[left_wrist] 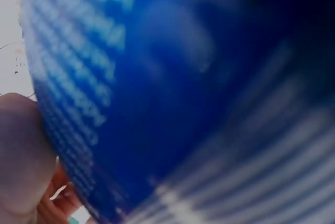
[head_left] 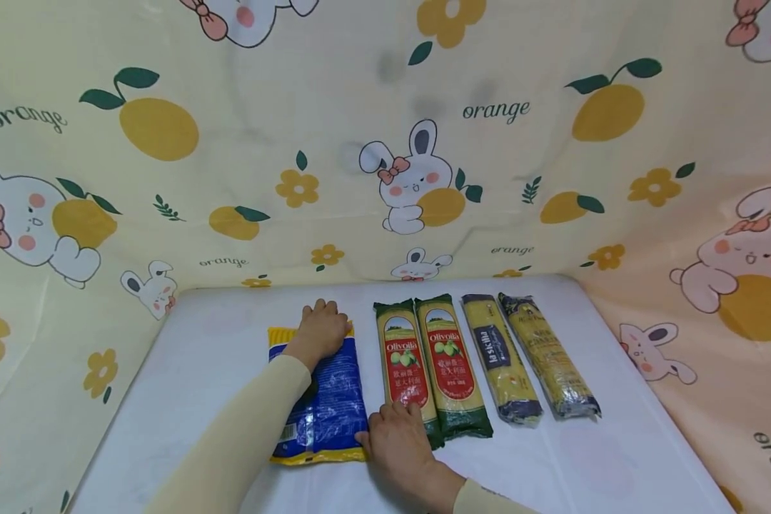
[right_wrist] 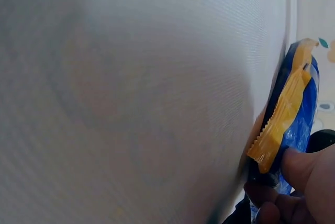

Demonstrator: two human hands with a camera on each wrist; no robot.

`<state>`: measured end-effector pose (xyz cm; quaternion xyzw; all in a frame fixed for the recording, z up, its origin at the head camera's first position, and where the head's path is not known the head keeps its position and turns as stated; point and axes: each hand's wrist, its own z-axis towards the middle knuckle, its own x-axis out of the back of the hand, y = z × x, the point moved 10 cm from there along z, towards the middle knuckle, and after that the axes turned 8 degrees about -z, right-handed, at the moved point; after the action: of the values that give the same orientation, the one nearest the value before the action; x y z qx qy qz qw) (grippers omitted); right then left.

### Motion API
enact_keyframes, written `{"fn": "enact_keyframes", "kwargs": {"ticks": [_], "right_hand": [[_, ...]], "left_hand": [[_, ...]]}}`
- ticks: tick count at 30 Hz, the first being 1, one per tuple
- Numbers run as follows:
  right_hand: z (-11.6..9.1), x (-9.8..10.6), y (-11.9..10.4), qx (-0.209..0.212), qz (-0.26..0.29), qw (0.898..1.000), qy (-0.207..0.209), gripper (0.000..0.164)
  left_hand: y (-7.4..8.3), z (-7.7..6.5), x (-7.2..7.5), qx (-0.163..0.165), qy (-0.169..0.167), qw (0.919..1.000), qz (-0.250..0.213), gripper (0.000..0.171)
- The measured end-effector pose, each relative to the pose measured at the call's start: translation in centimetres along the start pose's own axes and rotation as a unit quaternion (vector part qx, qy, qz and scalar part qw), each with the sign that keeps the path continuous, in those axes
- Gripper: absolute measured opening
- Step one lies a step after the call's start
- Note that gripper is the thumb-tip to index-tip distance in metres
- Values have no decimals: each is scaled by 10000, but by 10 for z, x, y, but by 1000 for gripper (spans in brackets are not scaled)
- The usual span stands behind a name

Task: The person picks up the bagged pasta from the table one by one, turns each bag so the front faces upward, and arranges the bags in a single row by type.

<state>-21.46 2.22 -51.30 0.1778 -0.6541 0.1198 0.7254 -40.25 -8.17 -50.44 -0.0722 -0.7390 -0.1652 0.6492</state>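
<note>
A blue and yellow plastic packet (head_left: pixel 334 400) lies flat on the table, printed side up, with a barcode near its lower left corner. Across its upper part lies my left hand (head_left: pixel 321 332), fingers bent over the top edge. Its blue printed surface (left_wrist: pixel 136 119) fills most of the left wrist view, blurred. My right hand (head_left: pixel 401 446) pinches the packet's lower right edge, the thumb (right_wrist: pixel 297 167) against the blue side by the yellow crimped end (right_wrist: pixel 282 119). Its fingers overlap the foot of a green and gold Olivoilà pasta pack (head_left: pixel 406 357).
A second Olivoilà pasta pack (head_left: pixel 451 364) lies alongside the first. Further right are a La Sicilia pasta pack (head_left: pixel 497 357) and another gold pasta pack (head_left: pixel 546 353), both slanted. The white table (head_left: pixel 186 400) backs onto a rabbit-and-orange patterned cloth (head_left: pixel 334 143).
</note>
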Motion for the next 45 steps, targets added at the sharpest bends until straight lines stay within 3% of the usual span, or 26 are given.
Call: {"fn": "enact_keyframes", "kwargs": {"ticks": [7, 17, 22, 26, 30, 34, 37, 40, 45], "right_hand": [[1, -4, -3, -12, 317, 9993, -198, 45], [6, -1, 3, -122, 840, 9961, -247, 36], [7, 10, 13, -109, 1141, 9934, -96, 29], [5, 27, 20, -46, 998, 9944, 338, 25], [-2, 59, 25, 102, 706, 9898, 1235, 21], [-13, 103, 26, 388, 525, 9727, 2226, 29], [-18, 127, 23, 589, 486, 9598, 2700, 34], [-19, 135, 21, 664, 534, 9553, 2831, 33], [-13, 132, 19, 577, 481, 9600, 2698, 31]], "left_hand": [[-5, -10, 11, -78, 218, 9997, -89, 35], [2, -27, 55, -423, 982, 9943, -14, 29], [11, -36, 80, -687, 1564, 9852, 122, 26], [23, -42, 99, -1065, 2199, 9694, 249, 25], [31, -46, 118, -1188, 2566, 9588, 279, 23], [32, -48, 136, -1015, 2578, 9607, 152, 22], [31, -52, 144, -971, 2611, 9604, 55, 23], [26, -54, 140, -931, 2541, 9627, 13, 19], [11, -53, 124, -651, 2240, 9724, 15, 13]]}}
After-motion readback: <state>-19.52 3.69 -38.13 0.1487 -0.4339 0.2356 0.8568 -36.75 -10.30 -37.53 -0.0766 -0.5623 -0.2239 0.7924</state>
